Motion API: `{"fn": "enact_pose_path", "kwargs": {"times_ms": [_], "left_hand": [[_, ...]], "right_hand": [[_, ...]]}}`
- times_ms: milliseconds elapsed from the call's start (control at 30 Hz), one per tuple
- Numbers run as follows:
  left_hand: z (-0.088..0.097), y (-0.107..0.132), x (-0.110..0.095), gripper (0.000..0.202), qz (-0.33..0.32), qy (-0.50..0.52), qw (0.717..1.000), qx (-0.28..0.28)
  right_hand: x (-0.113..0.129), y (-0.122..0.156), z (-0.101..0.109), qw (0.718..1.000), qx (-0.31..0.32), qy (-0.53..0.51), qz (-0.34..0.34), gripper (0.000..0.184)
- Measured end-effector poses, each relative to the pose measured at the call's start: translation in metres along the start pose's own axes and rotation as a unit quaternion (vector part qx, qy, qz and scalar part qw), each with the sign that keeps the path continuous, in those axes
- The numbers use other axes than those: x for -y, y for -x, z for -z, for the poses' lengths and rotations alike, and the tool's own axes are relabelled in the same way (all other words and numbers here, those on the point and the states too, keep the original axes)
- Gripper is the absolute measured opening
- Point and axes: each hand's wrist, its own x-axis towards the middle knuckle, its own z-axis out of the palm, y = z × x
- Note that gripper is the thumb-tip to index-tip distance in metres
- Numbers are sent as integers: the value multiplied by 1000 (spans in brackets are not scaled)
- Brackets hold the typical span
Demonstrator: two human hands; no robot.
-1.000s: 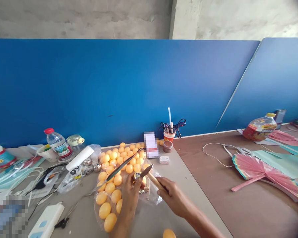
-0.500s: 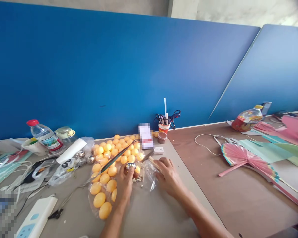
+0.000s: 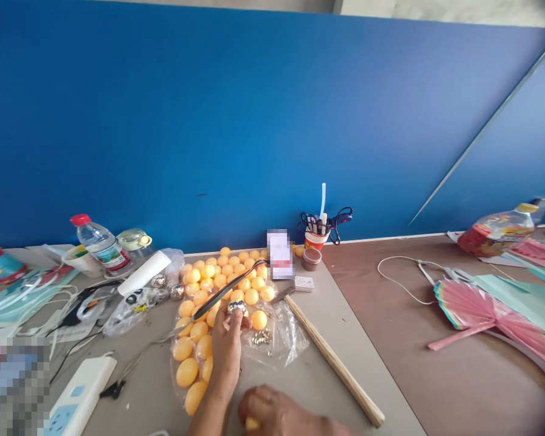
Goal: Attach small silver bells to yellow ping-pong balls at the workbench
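Note:
My left hand [image 3: 227, 345] is closed, its fingertips pinching a silver studded ball [image 3: 237, 307] above the orange balls. At the bottom edge my right hand [image 3: 277, 413] is blurred, its fingers curled around something yellowish [image 3: 252, 422] that I cannot make out. A hammer [image 3: 331, 357] lies on the table to the right, its pale wooden handle pointing toward me. Small shiny metal pieces [image 3: 262, 336] rest on a clear plastic bag [image 3: 290, 339], beside a single orange ball [image 3: 258, 320]. Many orange balls [image 3: 187, 372] spread under and behind my left hand, partly in clear plastic.
A phone [image 3: 280, 254] stands against the blue partition [image 3: 209, 121], near a paper cup of tools [image 3: 316, 237] and a small lidded tub [image 3: 311, 259]. A soldering iron cord [image 3: 145, 345] crosses the left side. A power strip [image 3: 79, 396], bottle [image 3: 104, 248] and pink paper fan [image 3: 490, 321] lie around.
My right hand has let go of the hammer handle and moved down toward the bottom edge. My left hand still holds the studded ball. The view has turned slightly left.

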Motion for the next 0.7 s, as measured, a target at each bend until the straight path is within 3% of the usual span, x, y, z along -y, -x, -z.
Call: {"fn": "enact_pose_path", "kwargs": {"times_ms": [33,200,433,700], "left_hand": [[0,0,0,40,-2,-3,1000,-3],[-4,4,-1,41,-32,-15,999,-8],[-6,10,-10,36,-85,-63,994,8],[-9,12,-14,41,-95,-6,995,5]], "right_hand": [[-5,-2,5,999,17,21,35,12],[-13,-6,16,990,-127,63,-18,29],[-28,-8,11,967,-232,55,-86,59],[-56,-10,11,927,-326,134,-130,49]]}}
